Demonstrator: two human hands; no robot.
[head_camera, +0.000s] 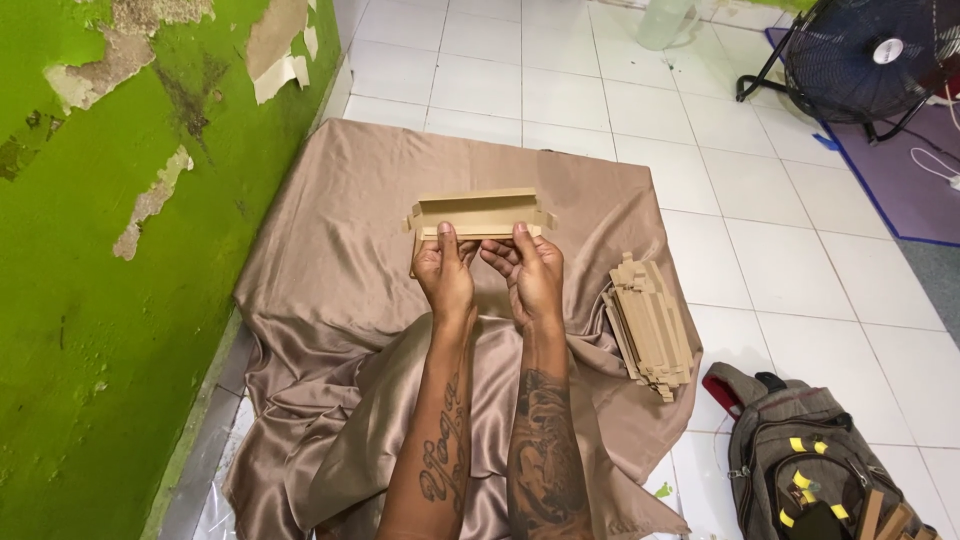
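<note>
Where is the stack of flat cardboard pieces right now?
In the head view, the stack of flat cardboard pieces lies on the brown cloth, right of the right hand, near the backpack.

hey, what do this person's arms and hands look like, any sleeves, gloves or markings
Both forearms are bare, with no sleeves in view. The left hand and right hand wear no gloves. Dark tattoos cover both forearms: script-like lettering on the left, a denser shaded design on the right.

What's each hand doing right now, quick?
Left hand: closed on the left end of the cardboard box piece.
Right hand: closed on its right end.
</note>
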